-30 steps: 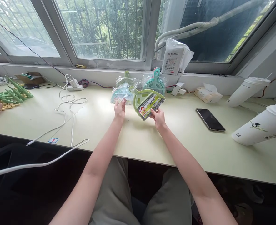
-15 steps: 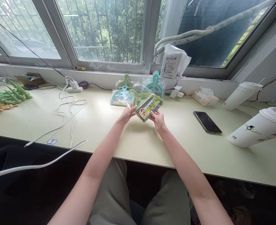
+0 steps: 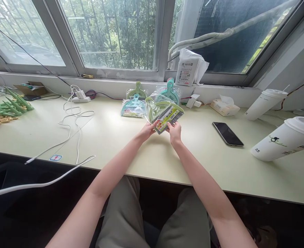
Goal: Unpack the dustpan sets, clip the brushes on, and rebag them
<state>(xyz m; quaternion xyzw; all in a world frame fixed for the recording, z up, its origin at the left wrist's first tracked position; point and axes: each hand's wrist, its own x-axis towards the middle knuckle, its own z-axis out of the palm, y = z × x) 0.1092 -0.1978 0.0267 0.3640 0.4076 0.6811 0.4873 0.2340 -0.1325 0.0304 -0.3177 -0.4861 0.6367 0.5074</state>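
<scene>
Over the pale table (image 3: pixel 234 167), between front and back edges, the left hand (image 3: pixel 147 132) and right hand (image 3: pixel 175 133) pinch a bagged green dustpan-and-brush set (image 3: pixel 168 116), best held firmly so it won't slip.

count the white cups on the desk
2: the near cup by the picture's right edge, and the far cup behind it, right of the tissue pack. Any beyond the edge would be hidden.

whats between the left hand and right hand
In the head view, the lower corner of the held green dustpan set lies between left hand and right hand.
</scene>
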